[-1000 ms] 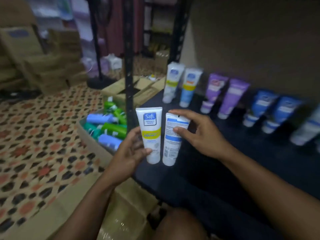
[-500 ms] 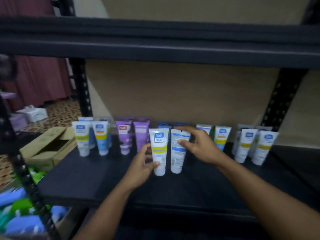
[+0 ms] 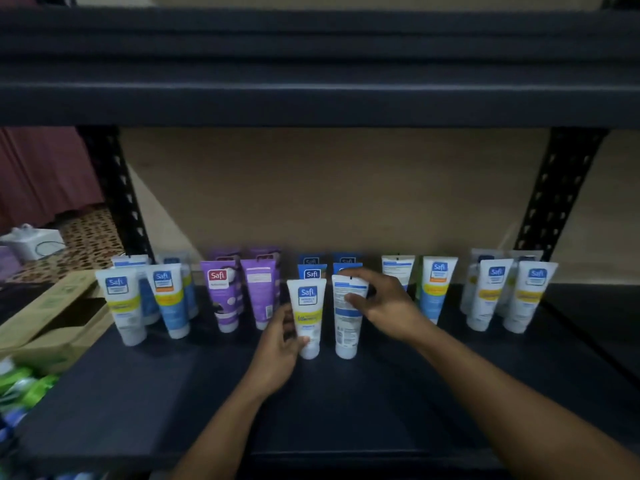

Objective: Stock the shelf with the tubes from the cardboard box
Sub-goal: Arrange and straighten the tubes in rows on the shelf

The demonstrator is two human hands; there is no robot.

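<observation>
Two white tubes stand cap-down on the dark shelf board (image 3: 173, 403), in front of a row of blue tubes (image 3: 311, 271). My left hand (image 3: 277, 351) grips the lower part of the white tube with the yellow band (image 3: 308, 306), its label facing me. My right hand (image 3: 384, 306) holds the upper part of the second white tube (image 3: 346, 327), which shows its printed back. Several more tubes line the back: white and blue ones (image 3: 119, 299) at the left, purple ones (image 3: 223, 292) beside them, white ones (image 3: 530, 292) at the right.
An open cardboard box (image 3: 52, 323) sits left of the shelf. Green and blue tubes (image 3: 24, 389) lie at the lower left edge. Black perforated uprights (image 3: 561, 192) frame the bay, and the upper shelf beam (image 3: 311, 98) hangs overhead. A white box (image 3: 31, 240) rests on the patterned floor.
My view swung from the floor box up to the shelf. Both hands carried the two white tubes forward and stood them in front of the blue tubes.
</observation>
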